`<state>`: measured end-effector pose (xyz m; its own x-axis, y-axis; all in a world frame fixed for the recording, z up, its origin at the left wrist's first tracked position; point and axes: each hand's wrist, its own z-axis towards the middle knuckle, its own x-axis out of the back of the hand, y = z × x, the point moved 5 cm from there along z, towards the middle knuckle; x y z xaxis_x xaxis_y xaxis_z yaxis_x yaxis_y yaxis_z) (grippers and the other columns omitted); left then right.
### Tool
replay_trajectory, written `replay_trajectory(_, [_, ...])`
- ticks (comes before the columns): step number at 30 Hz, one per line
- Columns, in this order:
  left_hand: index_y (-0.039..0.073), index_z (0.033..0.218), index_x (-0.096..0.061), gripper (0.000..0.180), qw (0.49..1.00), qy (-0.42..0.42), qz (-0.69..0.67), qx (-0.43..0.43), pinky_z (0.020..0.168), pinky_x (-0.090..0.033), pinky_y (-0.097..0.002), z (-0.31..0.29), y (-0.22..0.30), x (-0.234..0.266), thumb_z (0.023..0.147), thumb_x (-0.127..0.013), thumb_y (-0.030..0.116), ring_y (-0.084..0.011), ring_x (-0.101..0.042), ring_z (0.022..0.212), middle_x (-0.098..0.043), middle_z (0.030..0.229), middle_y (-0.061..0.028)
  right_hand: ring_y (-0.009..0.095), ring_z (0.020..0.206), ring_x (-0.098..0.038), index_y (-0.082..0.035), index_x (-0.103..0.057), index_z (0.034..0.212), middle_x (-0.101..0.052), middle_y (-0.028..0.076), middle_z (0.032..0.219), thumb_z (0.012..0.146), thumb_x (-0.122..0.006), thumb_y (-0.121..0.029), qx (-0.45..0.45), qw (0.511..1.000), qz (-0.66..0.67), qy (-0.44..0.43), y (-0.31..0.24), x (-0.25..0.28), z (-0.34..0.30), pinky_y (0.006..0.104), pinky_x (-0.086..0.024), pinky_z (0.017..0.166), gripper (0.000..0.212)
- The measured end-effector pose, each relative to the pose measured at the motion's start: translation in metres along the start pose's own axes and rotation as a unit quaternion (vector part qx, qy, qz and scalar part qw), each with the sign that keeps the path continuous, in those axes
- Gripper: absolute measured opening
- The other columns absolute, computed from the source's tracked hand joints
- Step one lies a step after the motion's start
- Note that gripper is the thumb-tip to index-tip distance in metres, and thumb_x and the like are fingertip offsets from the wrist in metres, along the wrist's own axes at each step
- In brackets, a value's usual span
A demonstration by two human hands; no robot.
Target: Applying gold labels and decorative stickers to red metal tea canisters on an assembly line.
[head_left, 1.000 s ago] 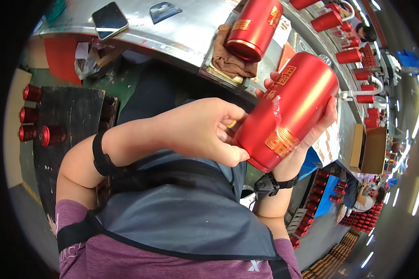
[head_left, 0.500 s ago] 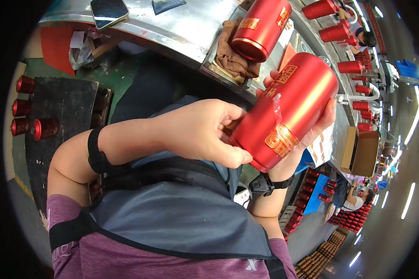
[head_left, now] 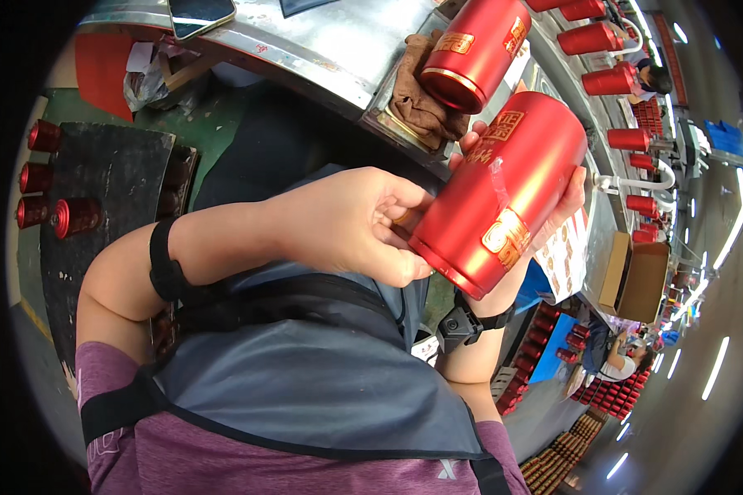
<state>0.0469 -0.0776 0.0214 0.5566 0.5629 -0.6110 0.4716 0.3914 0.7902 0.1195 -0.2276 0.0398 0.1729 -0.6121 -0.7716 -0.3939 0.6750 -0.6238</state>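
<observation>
A red metallic canister point(head_left: 527, 198) with gold square emblems lies tilted in front of me, one end toward my left hand. My right hand point(head_left: 568, 205) is wrapped round it from behind; its fingertips show past the far upper side and its palm edge on the near right. At the lower left rim, my left hand point(head_left: 363, 223) is closed, fingers curled and thumb against the canister's end. A thin clear strip or glossy mark point(head_left: 500, 181) runs along the canister's side. Just beyond, a second red canister point(head_left: 475, 54) rests on a brown cloth point(head_left: 417, 99).
The metal workbench point(head_left: 305, 62) runs across the top, with a phone point(head_left: 200, 15) on it. At left, several small red cans stand on a black board point(head_left: 115, 173). An open cardboard box point(head_left: 642, 280) is at right. Co-workers sit farther off, one in white point(head_left: 619, 359).
The canister has turned slightly in my right hand, showing more of its gold lettering. My left thumb has shifted a little up and left along the rim. The whole view has shifted slightly.
</observation>
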Motion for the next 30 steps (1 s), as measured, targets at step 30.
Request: replay_trajectory(30, [-0.007,0.132,-0.051,0.056,0.999,0.026,0.034,0.029,0.093,-0.054,-0.0293,0.004,-0.007,0.003,0.08,-0.07,-0.002,-0.0137,-0.065,0.105,-0.066,0.118,-0.0113,0.04,0.111,-0.063,0.002,-0.038,0.145,-0.057,0.031,0.127,0.087,-0.053,-0.07,0.01,0.998,-0.044,-0.038,0.003,0.012,0.005,0.0544,-0.056,0.092,0.093])
